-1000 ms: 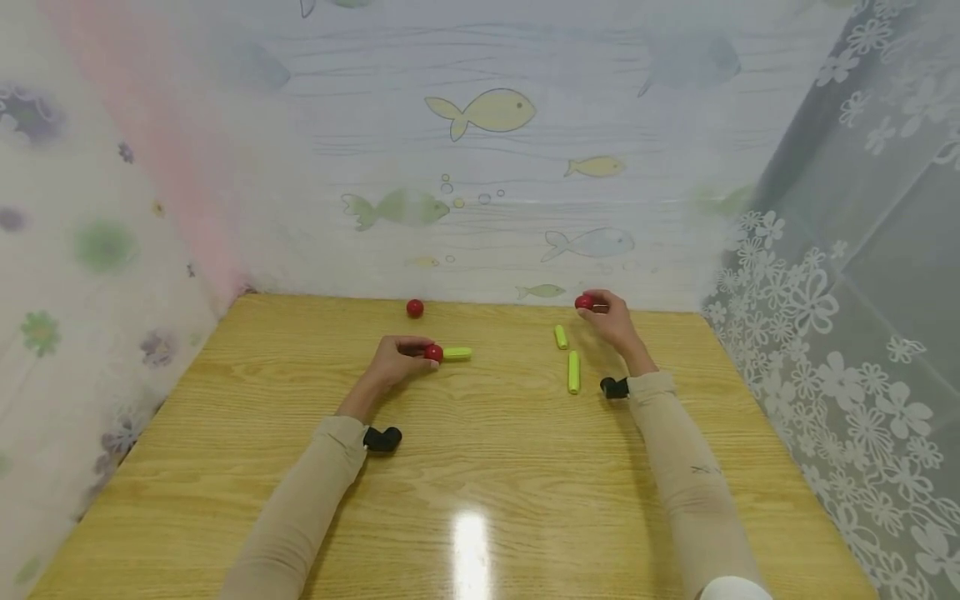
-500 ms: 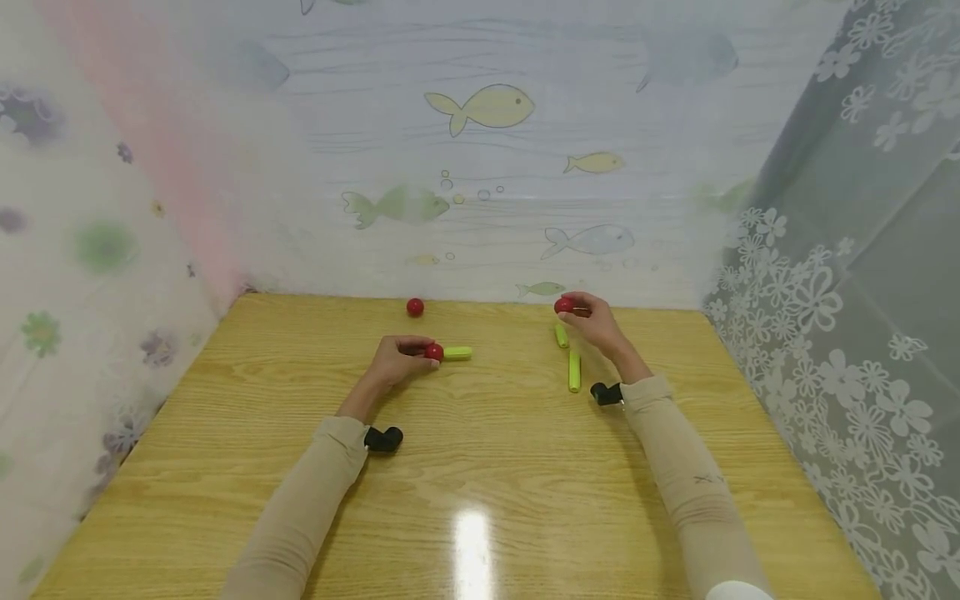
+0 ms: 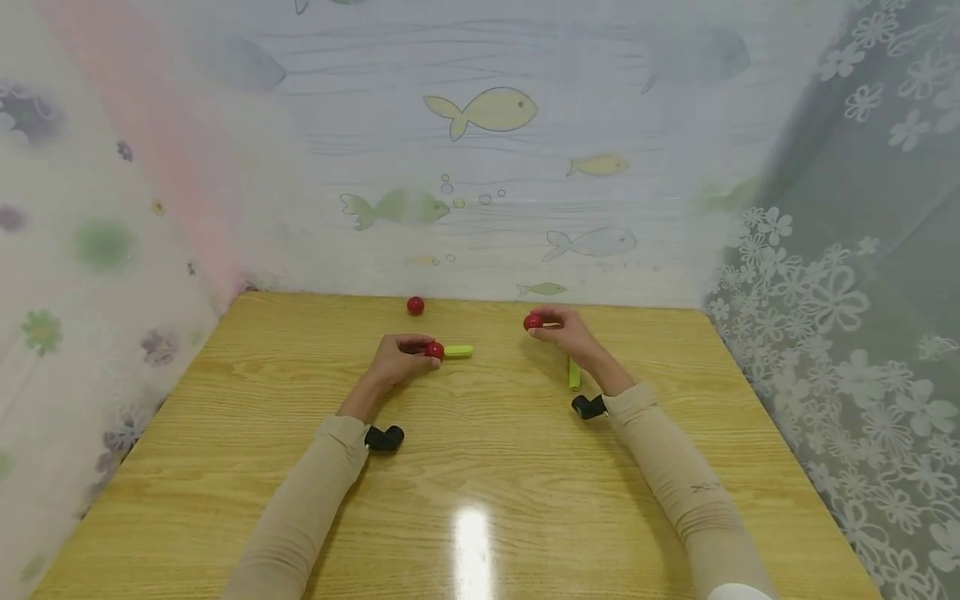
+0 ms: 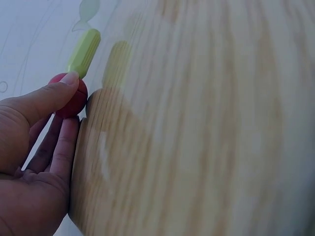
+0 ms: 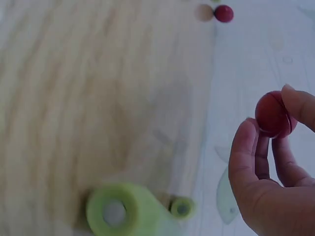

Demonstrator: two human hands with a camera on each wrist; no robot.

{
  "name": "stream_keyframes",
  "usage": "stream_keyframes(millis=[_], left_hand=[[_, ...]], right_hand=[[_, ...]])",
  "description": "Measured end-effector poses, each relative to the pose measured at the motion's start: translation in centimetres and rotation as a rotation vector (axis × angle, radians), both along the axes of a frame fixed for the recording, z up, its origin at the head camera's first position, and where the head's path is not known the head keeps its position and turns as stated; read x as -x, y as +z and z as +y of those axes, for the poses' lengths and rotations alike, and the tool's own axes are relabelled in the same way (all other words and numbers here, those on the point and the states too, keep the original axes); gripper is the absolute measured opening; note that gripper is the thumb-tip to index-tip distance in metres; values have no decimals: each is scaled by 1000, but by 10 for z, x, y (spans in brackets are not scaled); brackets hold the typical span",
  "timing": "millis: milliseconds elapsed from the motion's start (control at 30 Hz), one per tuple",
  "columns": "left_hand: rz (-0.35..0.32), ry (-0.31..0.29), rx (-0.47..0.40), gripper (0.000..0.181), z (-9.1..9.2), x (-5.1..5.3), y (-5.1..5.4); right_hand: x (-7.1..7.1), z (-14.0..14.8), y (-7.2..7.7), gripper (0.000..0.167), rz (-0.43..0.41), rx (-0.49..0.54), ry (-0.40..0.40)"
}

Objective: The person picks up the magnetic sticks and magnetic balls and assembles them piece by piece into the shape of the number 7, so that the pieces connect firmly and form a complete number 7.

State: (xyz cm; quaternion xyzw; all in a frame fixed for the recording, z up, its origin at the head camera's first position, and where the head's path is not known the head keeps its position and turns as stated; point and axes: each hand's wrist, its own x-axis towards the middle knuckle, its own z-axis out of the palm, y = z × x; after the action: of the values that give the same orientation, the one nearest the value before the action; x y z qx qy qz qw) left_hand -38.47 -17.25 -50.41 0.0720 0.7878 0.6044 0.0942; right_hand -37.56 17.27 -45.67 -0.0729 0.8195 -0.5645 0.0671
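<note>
The left hand (image 3: 397, 362) pinches a red ball (image 3: 434, 351) between thumb and fingers, low over the table. A yellow-green stick (image 3: 458, 352) extends to the right from that ball; in the left wrist view the stick (image 4: 84, 53) is joined to or touching the ball (image 4: 73, 101). At the right, the right hand (image 3: 573, 335) holds another red ball (image 3: 533, 322) by thumb and fingertips, above the table. This ball (image 5: 273, 114) shows a groove in the right wrist view. One longer yellow-green stick (image 3: 574, 375) lies beside the right hand, partly covered by it.
A third red ball (image 3: 416, 306) rests near the back edge of the wooden table (image 3: 465, 450). A short yellow-green piece (image 5: 182, 208) shows in the right wrist view, hidden in the head view. Patterned curtains hang behind and at both sides.
The right hand has moved left and slightly nearer with its red ball, now covering the short yellow-green piece in the head view. The left hand has stayed in place with its ball.
</note>
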Motion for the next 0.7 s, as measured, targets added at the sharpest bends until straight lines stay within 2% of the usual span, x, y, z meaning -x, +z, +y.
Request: stream_keyframes(millis=[200, 433, 700], left_hand=[[-6, 6, -9, 45, 0, 0, -1], [11, 14, 0, 46, 2, -11, -1], [1, 56, 7, 45, 6, -22, -1]], right_hand=[[-8, -20, -4, 48, -11, -54, 87], [-16, -29, -9, 45, -7, -50, 150], [-22, -32, -10, 43, -11, -53, 186]])
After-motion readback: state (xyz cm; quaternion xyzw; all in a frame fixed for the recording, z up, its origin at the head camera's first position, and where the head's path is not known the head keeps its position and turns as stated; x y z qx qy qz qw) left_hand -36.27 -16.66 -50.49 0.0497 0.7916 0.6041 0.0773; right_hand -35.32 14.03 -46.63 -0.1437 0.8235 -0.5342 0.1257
